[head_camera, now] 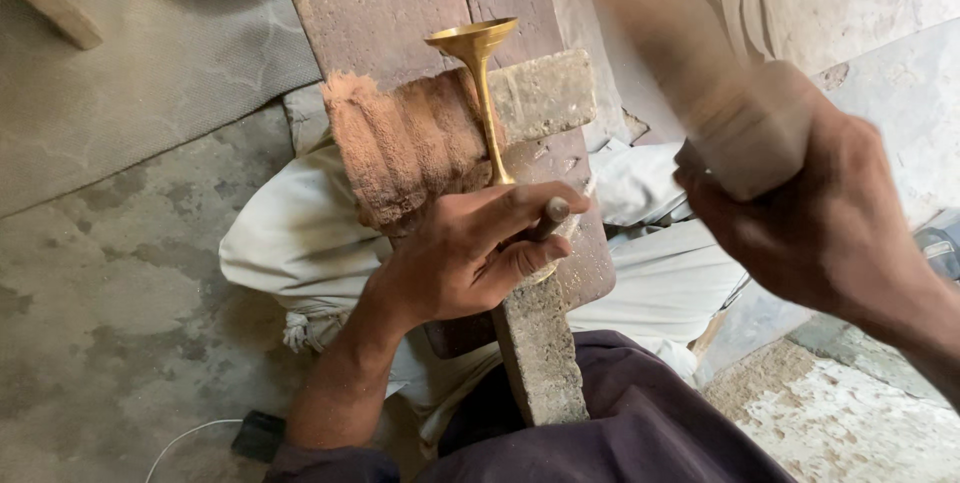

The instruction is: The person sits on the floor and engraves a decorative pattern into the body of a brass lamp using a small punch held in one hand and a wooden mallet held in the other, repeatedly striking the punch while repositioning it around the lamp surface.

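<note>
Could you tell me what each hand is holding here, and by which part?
The left hand grips the brass goblet at its lower end, its cup free. The right hand holds a blurred wooden mallet by one end.

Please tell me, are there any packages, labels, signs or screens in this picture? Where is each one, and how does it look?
None of these is in view: no package, label, sign or screen.
The left hand holds a brass goblet-shaped piece and a thin tool over a wooden block.
The right hand grips a blurred, pale mallet-like cylinder.
</note>
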`<state>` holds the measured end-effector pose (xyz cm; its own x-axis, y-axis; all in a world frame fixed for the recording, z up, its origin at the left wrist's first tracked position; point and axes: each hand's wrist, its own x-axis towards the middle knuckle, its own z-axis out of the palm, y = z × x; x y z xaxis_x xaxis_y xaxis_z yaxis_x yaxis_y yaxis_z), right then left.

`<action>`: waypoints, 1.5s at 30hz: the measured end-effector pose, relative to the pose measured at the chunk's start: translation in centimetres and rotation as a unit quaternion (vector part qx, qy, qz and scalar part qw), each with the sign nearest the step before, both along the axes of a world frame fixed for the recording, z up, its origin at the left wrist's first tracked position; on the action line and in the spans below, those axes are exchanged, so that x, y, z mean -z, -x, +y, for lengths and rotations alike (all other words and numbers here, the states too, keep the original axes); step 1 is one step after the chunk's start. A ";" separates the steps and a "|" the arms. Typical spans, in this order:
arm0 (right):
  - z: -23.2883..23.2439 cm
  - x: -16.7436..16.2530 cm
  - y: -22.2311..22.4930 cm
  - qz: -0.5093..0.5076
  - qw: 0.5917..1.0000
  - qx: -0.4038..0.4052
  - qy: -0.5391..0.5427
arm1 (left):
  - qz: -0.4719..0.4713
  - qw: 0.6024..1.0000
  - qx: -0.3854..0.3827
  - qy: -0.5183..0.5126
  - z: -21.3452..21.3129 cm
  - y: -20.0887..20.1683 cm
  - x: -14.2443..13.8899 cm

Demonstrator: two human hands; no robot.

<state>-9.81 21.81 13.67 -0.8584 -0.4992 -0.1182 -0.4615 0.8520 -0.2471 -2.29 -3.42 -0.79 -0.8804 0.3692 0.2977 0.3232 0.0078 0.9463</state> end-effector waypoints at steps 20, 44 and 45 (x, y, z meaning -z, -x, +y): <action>-2.1 -1.5 -0.5 -0.021 0.949 -0.037 -0.312 | 0.084 0.996 -0.030 0.008 -0.4 0.1 0.2; -3.3 -1.7 -0.1 -0.076 0.991 0.025 -0.107 | 0.036 0.997 -0.036 -0.053 -1.3 -0.9 0.5; -4.0 -2.0 -0.1 -0.118 0.993 0.025 -0.013 | 0.037 0.997 -0.033 -0.065 -1.3 -1.0 0.7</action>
<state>-9.71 17.83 15.68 -0.8293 -0.4508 -0.3302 -0.3502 0.8798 -0.3214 -1.25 -4.67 -1.47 -0.8754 0.2648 0.4043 0.3952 -0.0893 0.9142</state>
